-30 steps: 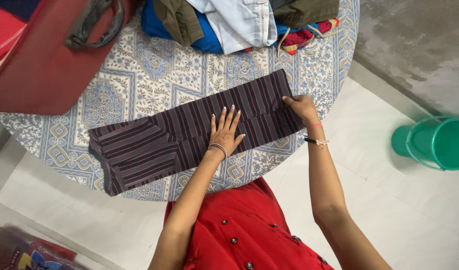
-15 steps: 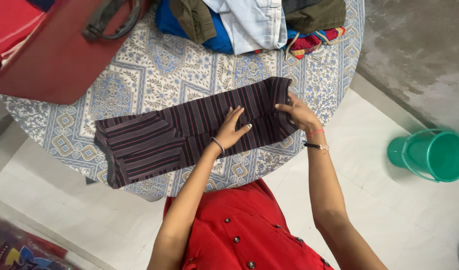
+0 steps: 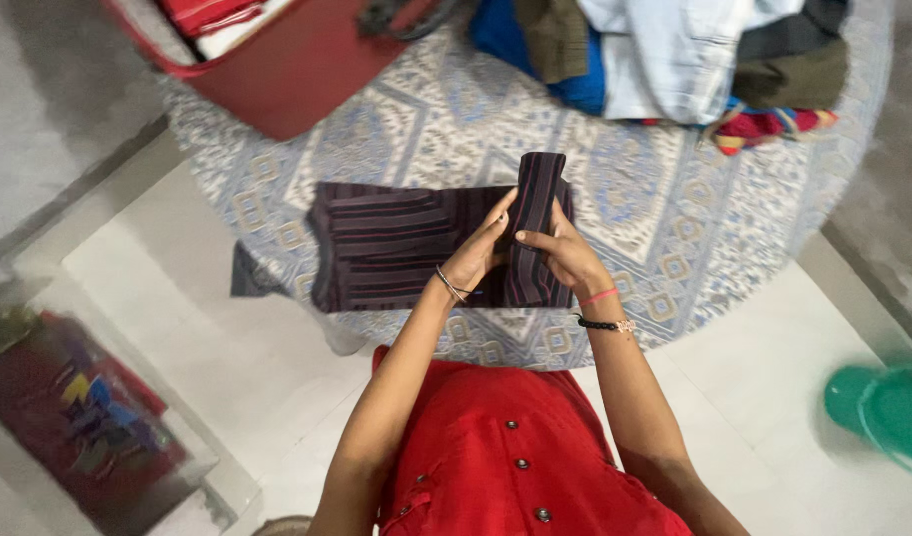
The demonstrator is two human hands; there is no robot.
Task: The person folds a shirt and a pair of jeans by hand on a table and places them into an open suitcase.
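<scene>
Both hands grip a dark striped garment (image 3: 406, 248) on the patterned tabletop (image 3: 674, 248). The left hand (image 3: 476, 258) and right hand (image 3: 565, 258) pinch its folded-over right end. The cloth looks soft, light and limp, best held along the fold edge.

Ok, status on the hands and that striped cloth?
Both hands, left and right, grip striped cloth, right end lifted. Clothes pile and red bag beyond, clear of it.

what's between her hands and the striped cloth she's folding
Nothing visible. Both the left hand and right hand are already on the dark striped cloth, gripping its raised right end above the patterned tablecloth.
</scene>
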